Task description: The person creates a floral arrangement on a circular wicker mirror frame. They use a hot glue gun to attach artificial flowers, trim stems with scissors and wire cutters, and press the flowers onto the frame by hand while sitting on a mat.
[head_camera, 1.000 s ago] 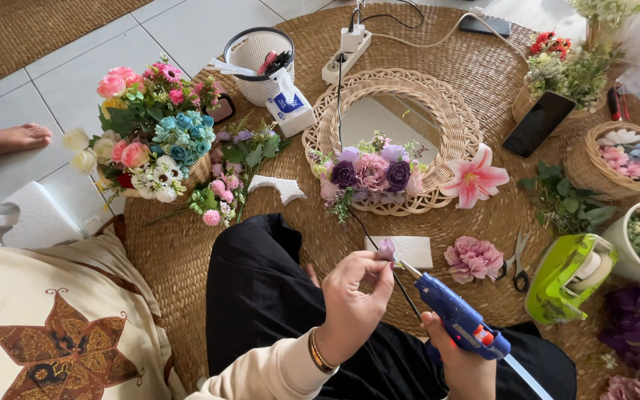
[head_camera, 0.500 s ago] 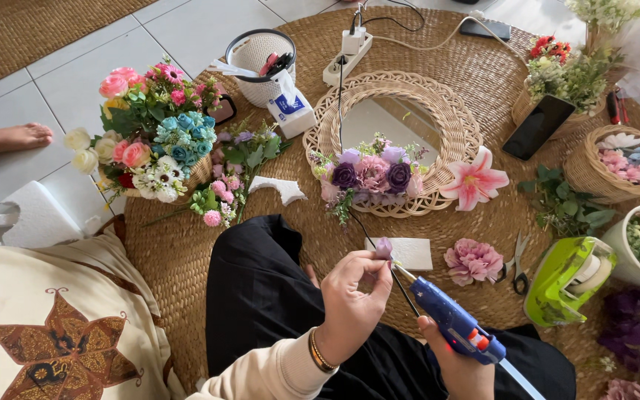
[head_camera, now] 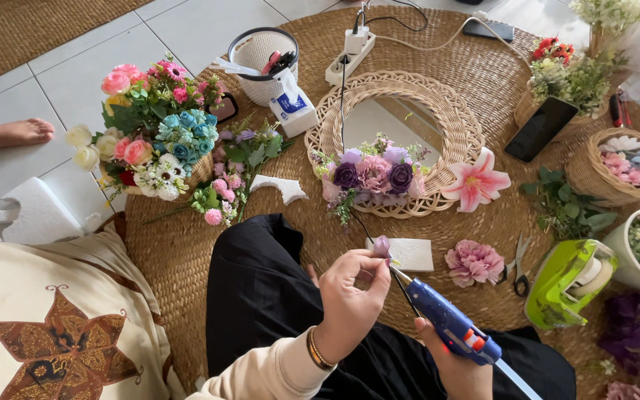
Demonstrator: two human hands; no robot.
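Observation:
My left hand (head_camera: 350,300) pinches a small purple flower bud (head_camera: 381,247) between thumb and fingers, just above my lap. My right hand (head_camera: 459,370) grips a blue hot glue gun (head_camera: 450,326) whose nozzle touches the base of the bud. Ahead on the round woven mat (head_camera: 187,259) lies a wicker-framed mirror wreath (head_camera: 398,137), its lower rim covered with purple and pink flowers. A pink lily (head_camera: 475,181) lies at the wreath's right edge. A white foam block (head_camera: 409,254) sits just beyond the bud.
A basket bouquet (head_camera: 153,141) stands at left, a loose pink flower (head_camera: 474,263), scissors (head_camera: 518,265) and a green tape dispenser (head_camera: 568,281) at right. A power strip (head_camera: 350,48), white bucket (head_camera: 262,63), phone (head_camera: 541,127) and flower baskets (head_camera: 620,170) ring the mat. Another person's foot (head_camera: 9,133) rests far left.
The glue gun's nozzle has stayed against the bud while both hands shifted very slightly. Nothing else has moved.

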